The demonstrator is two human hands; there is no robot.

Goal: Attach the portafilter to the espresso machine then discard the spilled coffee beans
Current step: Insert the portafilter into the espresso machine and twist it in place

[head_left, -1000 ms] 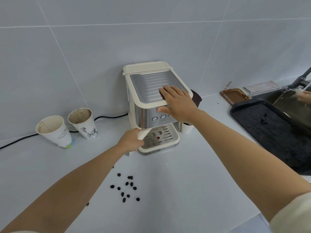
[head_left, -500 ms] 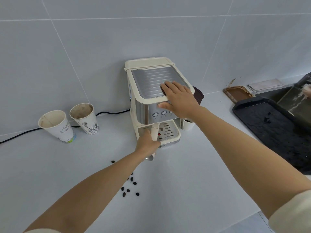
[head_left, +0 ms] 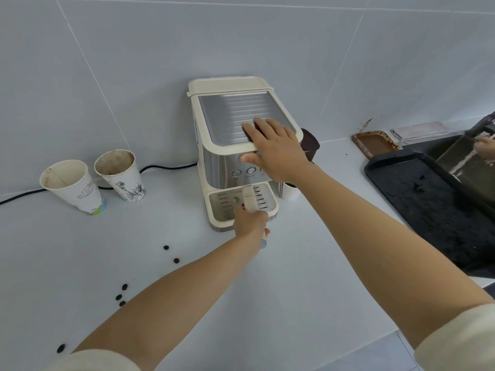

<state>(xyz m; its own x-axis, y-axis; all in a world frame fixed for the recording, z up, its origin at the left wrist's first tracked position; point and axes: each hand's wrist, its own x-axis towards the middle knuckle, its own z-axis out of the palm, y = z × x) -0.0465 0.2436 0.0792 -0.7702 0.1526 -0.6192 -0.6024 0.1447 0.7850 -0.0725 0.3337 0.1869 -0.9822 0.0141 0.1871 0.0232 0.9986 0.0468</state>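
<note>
Under the espresso machine (head_left: 238, 145), at the group head: portafilter (head_left: 249, 197) seated, cream handle pointing straight out over the drip tray (head_left: 219, 207). Left hand (head_left: 250, 223) clamped around that handle; right hand (head_left: 276, 148) spread flat on the machine's top and front edge, gripping nothing, bracing the body. Looks like the locking turn, at or close to its end, though not visibly confirmed. Second half untouched: coffee beans (head_left: 176, 260) scattered loose on the white tabletop (head_left: 308, 277) near the left forearm, none gathered. Further out, two used paper cups (head_left: 93, 180) at left, black tray (head_left: 428, 210) at right.
</note>
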